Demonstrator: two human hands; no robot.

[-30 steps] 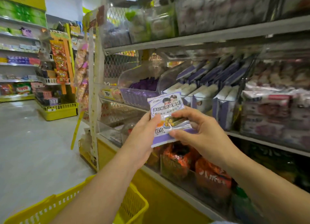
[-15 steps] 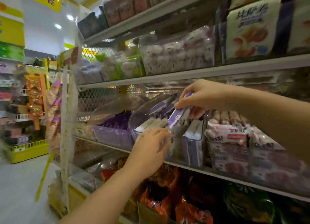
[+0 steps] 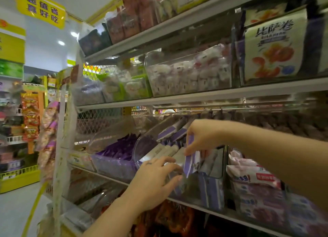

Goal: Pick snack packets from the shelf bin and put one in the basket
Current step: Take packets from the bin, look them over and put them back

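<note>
A clear plastic shelf bin [image 3: 215,167] on the middle shelf holds upright white-and-purple snack packets [image 3: 167,150]. My right hand [image 3: 200,139] reaches in from the right and pinches one purple-edged packet [image 3: 190,158] by its top, standing it among the others in the bin. My left hand [image 3: 156,181] is at the bin's clear front lip, fingers curled over the edge. The basket is out of view.
A second clear bin [image 3: 113,158] of purple packets sits to the left. Pink and white packets [image 3: 253,176] are stacked on the right. Shelves above carry more clear bins and a large bag [image 3: 273,48]. Orange bags fill the shelf below. The aisle floor [image 3: 12,212] opens to the left.
A second ago both hands held one packet up in front of the shelf over the yellow basket. Since then the right hand has carried it up into the bin; the view tilted upward, losing the basket.
</note>
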